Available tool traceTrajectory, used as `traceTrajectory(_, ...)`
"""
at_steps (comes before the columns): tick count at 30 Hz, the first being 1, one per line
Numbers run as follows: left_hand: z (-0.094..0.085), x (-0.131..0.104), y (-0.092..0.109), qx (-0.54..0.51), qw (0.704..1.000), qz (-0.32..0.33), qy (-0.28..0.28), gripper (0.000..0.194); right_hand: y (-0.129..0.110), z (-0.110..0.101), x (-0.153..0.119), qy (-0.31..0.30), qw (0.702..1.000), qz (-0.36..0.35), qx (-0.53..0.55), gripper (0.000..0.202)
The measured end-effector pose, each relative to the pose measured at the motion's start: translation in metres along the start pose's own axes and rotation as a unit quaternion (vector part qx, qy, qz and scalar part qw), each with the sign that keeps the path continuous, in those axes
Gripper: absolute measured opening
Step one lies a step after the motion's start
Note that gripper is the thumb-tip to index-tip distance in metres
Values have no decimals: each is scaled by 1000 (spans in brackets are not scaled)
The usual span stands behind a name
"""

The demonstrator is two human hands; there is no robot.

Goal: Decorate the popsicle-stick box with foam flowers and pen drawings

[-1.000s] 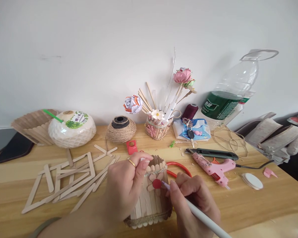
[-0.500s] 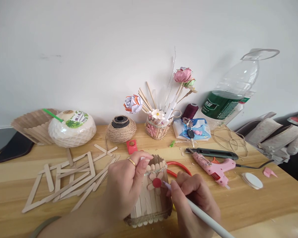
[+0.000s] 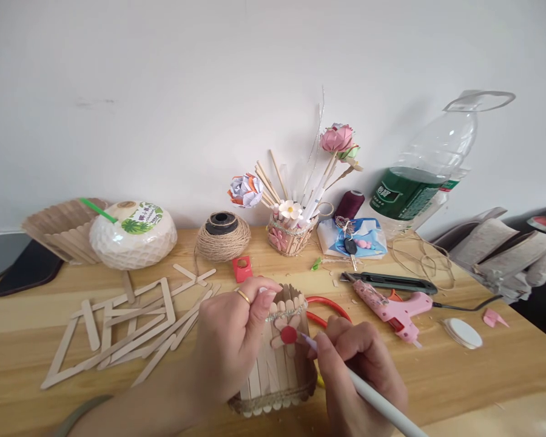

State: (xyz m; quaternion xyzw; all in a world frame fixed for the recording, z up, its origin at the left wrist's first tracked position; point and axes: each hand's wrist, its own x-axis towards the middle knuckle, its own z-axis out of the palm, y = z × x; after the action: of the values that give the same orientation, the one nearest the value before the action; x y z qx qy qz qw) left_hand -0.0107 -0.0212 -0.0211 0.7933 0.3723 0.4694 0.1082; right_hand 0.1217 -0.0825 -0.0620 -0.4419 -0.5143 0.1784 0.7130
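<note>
My left hand (image 3: 231, 325), with a ring on one finger, grips the upper left side of a craft-stick holder (image 3: 273, 376). Twine runs around the holder's base and a glittery cord around its top. On its front is a wooden flower with a red round centre (image 3: 288, 334). Between the thumb and fingers of my right hand (image 3: 359, 364) is a white pen (image 3: 382, 408), its tip pointing at the edge of the red centre. Whether the tip touches cannot be told. My left fingertips are partly hidden behind the holder's rim.
Loose craft sticks (image 3: 131, 328) lie to the left. Behind stand a coconut (image 3: 133, 237), a twine ball (image 3: 222, 240) and a decorated pot (image 3: 291, 237) of paper flowers. To the right are a pink glue gun (image 3: 404, 309), a utility knife (image 3: 391, 281), white discs (image 3: 463, 333) and a large bottle (image 3: 409, 191).
The pen tip has shifted very slightly, staying beside the red centre. My left hand keeps its hold on the holder. The whole view has moved by a few pixels.
</note>
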Motion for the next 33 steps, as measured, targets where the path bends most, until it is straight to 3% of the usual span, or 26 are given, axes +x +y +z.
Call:
traceTrajectory(4,0,0,1,-5,1000,2,8,33,-1,1,0,-9,1000,0,-13,28)
traceTrajectory(10,1,1,0,1,1000,9,10,33,-1,0,0,40,999,-10,-14,31)
traceTrajectory(33,2,1,-1,-4,1000,10,12,32,-2,-1,0,29,999,-13,-23,30)
